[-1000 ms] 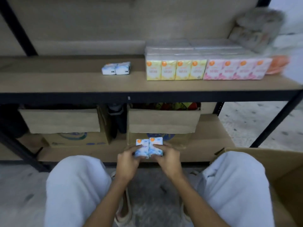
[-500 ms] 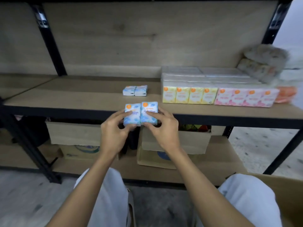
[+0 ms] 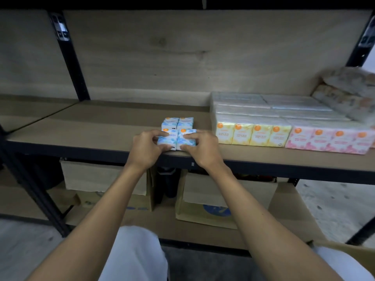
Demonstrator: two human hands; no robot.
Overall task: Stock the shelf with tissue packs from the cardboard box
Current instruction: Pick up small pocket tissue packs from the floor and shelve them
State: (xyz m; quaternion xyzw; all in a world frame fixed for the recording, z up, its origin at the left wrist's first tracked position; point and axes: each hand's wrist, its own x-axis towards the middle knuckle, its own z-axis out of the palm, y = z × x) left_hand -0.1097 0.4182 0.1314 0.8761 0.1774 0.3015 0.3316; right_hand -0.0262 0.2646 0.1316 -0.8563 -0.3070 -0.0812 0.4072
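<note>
Stocking seems midway: my left hand (image 3: 146, 148) and right hand (image 3: 204, 148) pinch two blue packs (image 3: 176, 139) onto the shelf (image 3: 91, 134), near side of another blue pair (image 3: 177, 123).

2 blue tissue packs (image 3: 176, 140) stand side by side near the shelf (image 3: 91, 128) edge — directly before 2 matching packs (image 3: 177, 123).

Seen from a head-worn camera, a person's bare left hand (image 3: 147, 148) and bare right hand (image 3: 203, 148) show with both forearms uncovered from the wrists to the lower edge of the frame. Pale grey-white trousers of soft, loose cloth (image 3: 134, 258) cover the legs, the cloth plain and lightly creased. The left trouser leg fills a broad rounded patch at bottom centre, while the right trouser leg (image 3: 345, 265) shows only at the bottom right corner.
</note>
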